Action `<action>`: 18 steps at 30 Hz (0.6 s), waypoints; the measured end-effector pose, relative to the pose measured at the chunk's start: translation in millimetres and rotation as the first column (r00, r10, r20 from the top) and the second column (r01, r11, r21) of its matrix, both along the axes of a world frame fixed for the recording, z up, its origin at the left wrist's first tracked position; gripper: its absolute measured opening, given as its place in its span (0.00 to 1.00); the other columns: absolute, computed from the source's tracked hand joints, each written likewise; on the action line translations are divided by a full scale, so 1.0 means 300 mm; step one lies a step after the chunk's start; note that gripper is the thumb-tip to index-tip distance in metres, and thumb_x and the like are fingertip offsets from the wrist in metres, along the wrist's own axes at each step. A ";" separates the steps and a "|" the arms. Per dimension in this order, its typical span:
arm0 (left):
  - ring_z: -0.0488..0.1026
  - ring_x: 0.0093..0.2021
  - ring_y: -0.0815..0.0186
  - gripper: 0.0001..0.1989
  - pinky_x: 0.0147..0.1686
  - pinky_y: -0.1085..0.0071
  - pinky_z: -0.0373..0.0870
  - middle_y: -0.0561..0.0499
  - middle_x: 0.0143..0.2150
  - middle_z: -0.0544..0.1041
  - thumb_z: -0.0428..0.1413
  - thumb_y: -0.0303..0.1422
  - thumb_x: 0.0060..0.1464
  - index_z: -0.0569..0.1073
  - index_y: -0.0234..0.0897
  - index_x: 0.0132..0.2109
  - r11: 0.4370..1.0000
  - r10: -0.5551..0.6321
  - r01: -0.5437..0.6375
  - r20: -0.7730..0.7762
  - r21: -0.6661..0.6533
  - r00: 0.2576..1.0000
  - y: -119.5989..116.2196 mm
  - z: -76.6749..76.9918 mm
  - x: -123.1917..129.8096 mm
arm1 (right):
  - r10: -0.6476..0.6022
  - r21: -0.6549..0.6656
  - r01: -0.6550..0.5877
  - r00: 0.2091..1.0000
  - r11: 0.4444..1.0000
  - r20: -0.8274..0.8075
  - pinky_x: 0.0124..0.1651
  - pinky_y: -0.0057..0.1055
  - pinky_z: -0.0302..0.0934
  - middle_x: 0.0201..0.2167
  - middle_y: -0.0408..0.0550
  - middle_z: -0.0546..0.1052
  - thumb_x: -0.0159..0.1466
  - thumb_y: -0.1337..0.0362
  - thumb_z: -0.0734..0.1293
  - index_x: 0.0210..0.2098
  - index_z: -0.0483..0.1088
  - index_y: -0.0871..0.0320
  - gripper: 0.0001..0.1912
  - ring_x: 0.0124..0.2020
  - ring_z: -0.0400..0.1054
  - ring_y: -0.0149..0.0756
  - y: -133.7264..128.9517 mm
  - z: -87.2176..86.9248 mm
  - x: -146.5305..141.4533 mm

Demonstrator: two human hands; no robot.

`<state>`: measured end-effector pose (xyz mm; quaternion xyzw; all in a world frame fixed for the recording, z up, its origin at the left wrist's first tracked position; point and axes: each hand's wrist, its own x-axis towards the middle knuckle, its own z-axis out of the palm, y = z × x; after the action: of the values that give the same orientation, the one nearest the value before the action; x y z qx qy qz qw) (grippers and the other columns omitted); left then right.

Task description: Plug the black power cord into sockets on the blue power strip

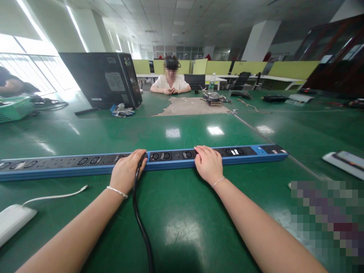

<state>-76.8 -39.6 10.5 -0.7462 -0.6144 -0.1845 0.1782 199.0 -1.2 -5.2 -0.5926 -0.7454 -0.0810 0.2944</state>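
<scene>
A long blue power strip (173, 164) with black sockets lies across the green table in front of me. My left hand (126, 170) is closed at its middle, with the end of a black power cord (137, 208) between thumb and fingers. The plug itself is mostly covered, so I cannot tell whether it sits in a socket. From there the cord runs down towards me. My right hand (209, 163) is wrapped over the strip further right, fingers on its top and thumb at the near side.
A white adapter (17, 222) with a short cable lies at left, a phone on a white object (345, 163) at right. Further back stand a black computer case (99, 81), gloves (122, 110), a green basket (15, 110) and a bottle (212, 82). A person (170, 81) sits opposite.
</scene>
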 end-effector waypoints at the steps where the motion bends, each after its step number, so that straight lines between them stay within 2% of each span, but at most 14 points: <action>1: 0.74 0.43 0.61 0.20 0.41 0.66 0.66 0.48 0.52 0.74 0.40 0.40 0.61 0.65 0.39 0.54 1.000 0.003 -0.003 -0.009 -0.005 1.000 0.001 0.001 0.000 | -0.001 -0.001 0.001 1.000 1.000 -0.001 0.54 0.37 0.49 0.51 0.44 0.73 0.63 0.65 0.56 0.49 0.70 0.54 0.18 0.54 0.61 0.37 0.000 0.000 0.000; 7: 0.75 0.42 0.61 0.19 0.39 0.66 0.66 0.49 0.50 0.75 0.40 0.41 0.61 0.65 0.41 0.53 0.999 0.019 -0.019 0.020 -0.039 1.000 0.004 0.015 0.002 | 0.000 0.002 0.000 1.000 1.000 -0.003 0.54 0.37 0.50 0.51 0.45 0.73 0.63 0.65 0.56 0.49 0.71 0.54 0.18 0.54 0.62 0.37 0.000 -0.001 0.002; 13: 0.75 0.41 0.62 0.18 0.43 0.68 0.65 0.47 0.46 0.77 0.43 0.41 0.60 0.66 0.40 0.53 0.997 0.046 -0.053 0.114 0.057 0.992 0.009 -0.029 0.000 | -0.002 -0.001 0.002 1.000 1.000 -0.001 0.54 0.38 0.50 0.51 0.45 0.73 0.63 0.65 0.56 0.49 0.71 0.54 0.18 0.54 0.61 0.37 0.002 0.000 0.001; 18: 0.75 0.41 0.62 0.18 0.44 0.68 0.66 0.47 0.44 0.77 0.45 0.41 0.59 0.67 0.40 0.52 0.998 -0.004 -0.007 0.163 0.065 0.987 0.016 -0.045 -0.012 | -0.002 0.003 0.002 1.000 1.000 -0.018 0.54 0.38 0.49 0.50 0.46 0.73 0.63 0.65 0.56 0.49 0.71 0.54 0.18 0.54 0.61 0.38 0.002 -0.002 -0.002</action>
<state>-80.4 -34.9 -3.0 -0.7219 -0.6211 -0.2649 0.1518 198.4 -0.7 -5.7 -0.5935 -0.7421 -0.0773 0.3018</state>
